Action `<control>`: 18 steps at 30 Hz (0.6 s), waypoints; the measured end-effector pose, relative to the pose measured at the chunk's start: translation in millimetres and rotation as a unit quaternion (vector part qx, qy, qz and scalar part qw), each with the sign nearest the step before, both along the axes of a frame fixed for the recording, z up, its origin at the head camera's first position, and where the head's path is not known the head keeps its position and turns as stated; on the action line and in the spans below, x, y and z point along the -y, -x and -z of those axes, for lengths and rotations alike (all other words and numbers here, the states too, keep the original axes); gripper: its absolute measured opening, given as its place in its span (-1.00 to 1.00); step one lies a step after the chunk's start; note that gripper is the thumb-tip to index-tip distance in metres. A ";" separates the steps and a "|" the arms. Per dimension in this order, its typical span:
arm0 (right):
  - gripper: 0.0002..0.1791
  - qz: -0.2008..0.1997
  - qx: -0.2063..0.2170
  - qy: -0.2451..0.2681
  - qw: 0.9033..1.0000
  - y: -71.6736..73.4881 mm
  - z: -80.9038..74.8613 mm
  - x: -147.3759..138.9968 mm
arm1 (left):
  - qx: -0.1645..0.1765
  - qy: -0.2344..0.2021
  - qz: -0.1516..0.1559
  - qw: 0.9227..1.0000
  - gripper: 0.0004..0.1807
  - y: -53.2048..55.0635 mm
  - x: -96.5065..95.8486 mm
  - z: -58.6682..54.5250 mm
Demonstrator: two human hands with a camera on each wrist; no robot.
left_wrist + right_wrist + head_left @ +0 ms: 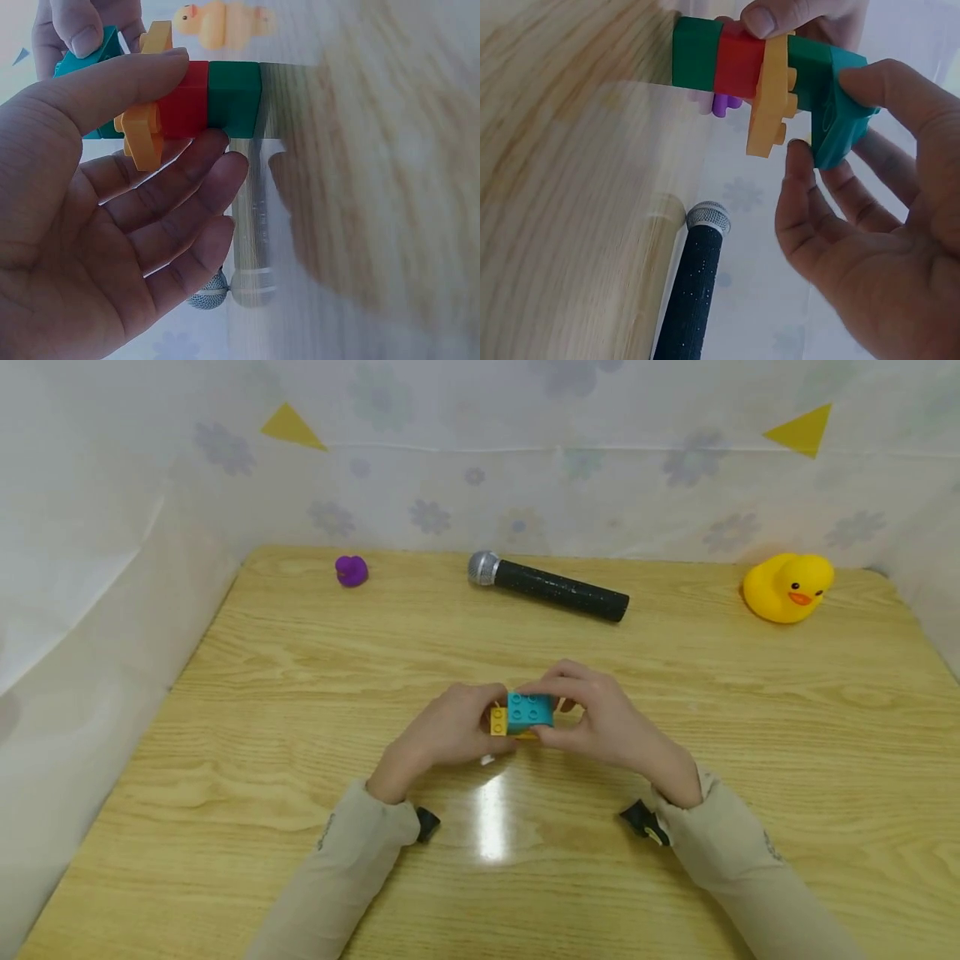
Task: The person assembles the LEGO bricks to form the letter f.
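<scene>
A stack of toy building blocks stands upright between both hands at the middle of the table. Its lowest block is green (pixel 234 97), with a red block (pixel 186 101) above. A wider yellow-orange block (pixel 767 112) juts out to the sides, below another green block (pixel 806 71). On top is a teal block (pixel 531 712), studs facing up in the head view. My left hand (pixel 457 727) grips the stack low, its thumb across the red block. With thumb and fingers, my right hand (pixel 596 718) pinches the teal block. Whether the base touches the table cannot be told.
Along the table's (pixel 300 652) back edge lie a small purple duck (pixel 352 571), a black microphone (pixel 555 589) with a silver head, and a large yellow duck (pixel 787 587). A flowered white curtain (pixel 480 477) hangs behind them.
</scene>
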State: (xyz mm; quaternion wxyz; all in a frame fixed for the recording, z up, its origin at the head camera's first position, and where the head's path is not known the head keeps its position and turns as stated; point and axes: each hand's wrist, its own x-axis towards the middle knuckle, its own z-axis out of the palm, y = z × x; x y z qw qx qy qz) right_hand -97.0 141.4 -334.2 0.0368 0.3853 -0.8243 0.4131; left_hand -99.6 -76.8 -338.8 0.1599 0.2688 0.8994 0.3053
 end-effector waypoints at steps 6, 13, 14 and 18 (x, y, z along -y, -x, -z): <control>-0.45 0.015 0.037 -0.030 0.999 0.5 -2.2 -1.7 | 0.004 0.012 0.000 1.000 -0.62 0.8 -0.7 -0.3; -0.47 0.031 0.136 -0.084 0.987 6.4 5.3 -8.6 | 0.005 0.004 -0.001 1.000 -0.64 0.6 0.9 -0.9; -0.51 0.031 0.143 -0.089 0.985 7.5 7.1 -8.9 | 0.004 0.003 -0.002 1.000 -0.64 0.6 1.1 -0.7; -0.60 0.029 0.151 -0.096 0.983 9.2 10.9 -8.2 | 0.006 -0.006 -0.004 1.000 -0.60 1.3 2.3 0.1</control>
